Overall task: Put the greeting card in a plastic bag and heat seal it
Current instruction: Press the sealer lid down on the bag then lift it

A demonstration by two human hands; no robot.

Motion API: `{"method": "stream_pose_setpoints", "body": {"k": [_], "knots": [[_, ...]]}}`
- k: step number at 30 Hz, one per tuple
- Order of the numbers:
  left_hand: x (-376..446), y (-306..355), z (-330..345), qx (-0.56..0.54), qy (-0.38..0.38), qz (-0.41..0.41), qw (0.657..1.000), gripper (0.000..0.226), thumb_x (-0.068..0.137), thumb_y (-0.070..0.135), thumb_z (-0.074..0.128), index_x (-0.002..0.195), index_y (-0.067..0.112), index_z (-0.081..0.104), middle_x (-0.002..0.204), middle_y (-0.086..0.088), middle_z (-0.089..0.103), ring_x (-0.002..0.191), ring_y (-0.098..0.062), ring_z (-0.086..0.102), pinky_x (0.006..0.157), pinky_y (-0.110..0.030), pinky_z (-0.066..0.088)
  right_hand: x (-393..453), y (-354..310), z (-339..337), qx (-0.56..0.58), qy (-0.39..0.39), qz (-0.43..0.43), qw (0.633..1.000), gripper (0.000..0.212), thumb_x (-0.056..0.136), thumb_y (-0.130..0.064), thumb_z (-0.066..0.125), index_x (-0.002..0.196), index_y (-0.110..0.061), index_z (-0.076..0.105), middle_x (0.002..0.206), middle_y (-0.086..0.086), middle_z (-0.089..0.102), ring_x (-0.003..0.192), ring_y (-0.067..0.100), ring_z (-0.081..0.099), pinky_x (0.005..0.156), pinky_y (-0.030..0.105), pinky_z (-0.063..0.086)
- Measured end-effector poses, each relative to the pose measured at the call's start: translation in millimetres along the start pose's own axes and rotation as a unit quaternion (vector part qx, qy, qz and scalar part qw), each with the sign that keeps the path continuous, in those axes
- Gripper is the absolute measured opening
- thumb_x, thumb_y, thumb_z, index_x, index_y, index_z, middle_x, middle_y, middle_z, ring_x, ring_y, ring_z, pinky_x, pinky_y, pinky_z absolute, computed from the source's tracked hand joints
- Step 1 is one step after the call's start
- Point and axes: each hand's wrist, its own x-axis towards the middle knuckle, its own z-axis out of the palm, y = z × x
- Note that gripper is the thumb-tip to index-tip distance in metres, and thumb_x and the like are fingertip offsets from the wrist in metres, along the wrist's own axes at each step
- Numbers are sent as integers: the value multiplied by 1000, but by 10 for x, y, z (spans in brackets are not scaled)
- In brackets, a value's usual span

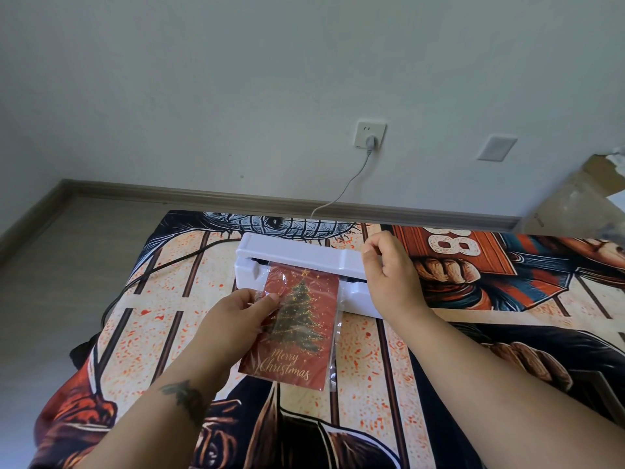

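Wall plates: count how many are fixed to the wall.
2. A socket with a grey plug in it is above the heat sealer; a blank plate is to its right.

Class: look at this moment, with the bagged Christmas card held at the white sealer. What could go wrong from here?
1. The red Christmas card sits high in the clear plastic bag, close to the white heat sealer; the seal might catch the card.
2. Only the left hand pinches the bag, at one edge, so it may enter crooked and seal unevenly.
3. The right hand is at the lid; fingers could be pinched.
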Motion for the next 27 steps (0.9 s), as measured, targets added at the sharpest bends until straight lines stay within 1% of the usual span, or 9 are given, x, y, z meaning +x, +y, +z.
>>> {"method": "stream_pose_setpoints", "body": {"k": [5,8,18,27], "knots": [[-11,9,2,3,2,-1,1000,30,87,40,65,86,11,72,78,-8,78,71,-27,75,69,-42,58,0,9,6,-1,1,-1,1000,11,93,-10,48,83,-8,52,87,8,57,82,24,51,71,37,41],[-13,13,1,6,4,-5,1000,31,87,41,64,87,10,71,79,-9,78,71,-28,75,72,-44,59,1,14,7,-2,1,-1,1000,11,93,-10,48,83,-9,52,87,8,57,82,24,51,71,36,41],[-25,29,6,10,9,-6,1000,32,89,41,63,88,10,70,77,-7,78,68,-23,74,59,-31,53,-2,6,2,-2,0,-8,1000,12,93,-7,48,82,-7,51,86,8,57,81,24,50,70,35,40],[-32,38,13,11,5,-6,1000,29,90,39,62,87,12,72,77,-7,78,68,-24,75,64,-34,57,-5,2,2,6,-1,1,1000,12,93,-9,47,81,-11,50,86,5,56,81,21,49,70,32,38]]}}
